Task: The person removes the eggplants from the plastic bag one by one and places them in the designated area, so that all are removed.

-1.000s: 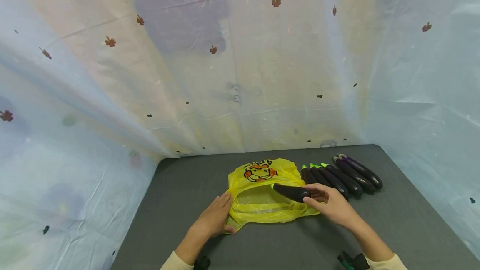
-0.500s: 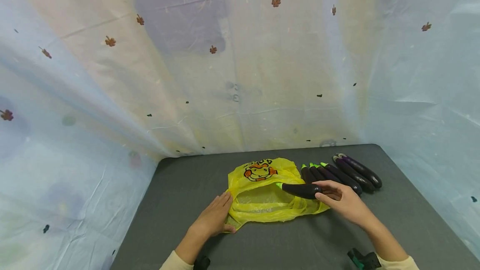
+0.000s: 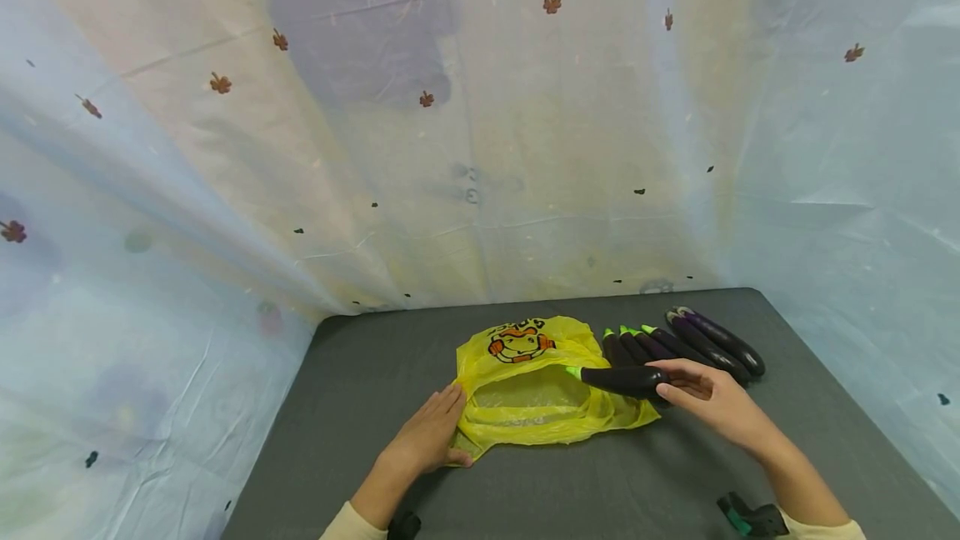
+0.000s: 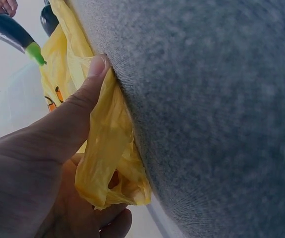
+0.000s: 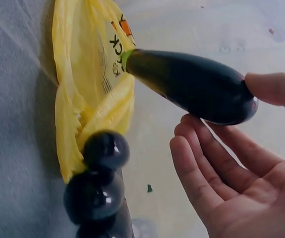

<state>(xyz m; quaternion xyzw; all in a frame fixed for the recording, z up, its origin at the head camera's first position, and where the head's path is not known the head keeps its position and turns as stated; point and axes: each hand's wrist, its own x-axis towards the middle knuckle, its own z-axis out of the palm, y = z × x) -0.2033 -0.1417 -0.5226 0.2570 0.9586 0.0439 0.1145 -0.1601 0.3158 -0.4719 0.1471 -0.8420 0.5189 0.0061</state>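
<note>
My right hand (image 3: 716, 402) pinches a dark eggplant (image 3: 622, 380) by its blunt end, thumb on one side and fingers on the other. The eggplant's green stem end points left over the mouth of a yellow plastic bag (image 3: 525, 427); in the right wrist view the eggplant (image 5: 187, 84) is raised off the table. On the bag's left edge my left hand (image 3: 427, 432) holds the plastic. From the left wrist, its thumb (image 4: 78, 111) lies along the crumpled bag (image 4: 107, 148), with the other fingers on the far side.
Several eggplants (image 3: 723, 338) lie side by side on the grey table (image 3: 390, 357), right of the bag. Their blunt ends (image 5: 95, 196) show beside the bag in the right wrist view. Patterned sheeting (image 3: 480, 257) rises behind the table's back edge.
My right hand has drawn the eggplant rightward, away from the middle of the bag's opening toward the bag's right side. The left hand and the bag have hardly moved.
</note>
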